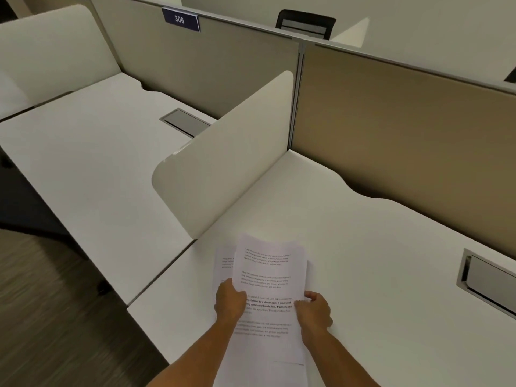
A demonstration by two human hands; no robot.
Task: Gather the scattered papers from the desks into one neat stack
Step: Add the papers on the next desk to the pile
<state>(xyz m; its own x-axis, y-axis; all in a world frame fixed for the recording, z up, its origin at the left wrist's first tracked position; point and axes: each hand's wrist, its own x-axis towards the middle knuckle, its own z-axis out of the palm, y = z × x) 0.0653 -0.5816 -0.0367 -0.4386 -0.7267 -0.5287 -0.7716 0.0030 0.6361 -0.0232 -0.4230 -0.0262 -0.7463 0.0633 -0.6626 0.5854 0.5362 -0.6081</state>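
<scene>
Above the near edge of the right-hand desk (363,247), just past the rounded white divider (223,163), the printed papers (268,275) are held between both hands, one sheet poking out crooked on the left, so the sensible move is to loosen the hold slightly and tap the edges on the desktop until they line up. The left hand (230,301) clasps the left edge with curled fingers, forearm reaching up from below; the right hand (314,308) pinches the right edge likewise.

The blue sign (181,19) on the partition (212,68) reads "306"; the papers (268,277) bear blurred print.
</scene>
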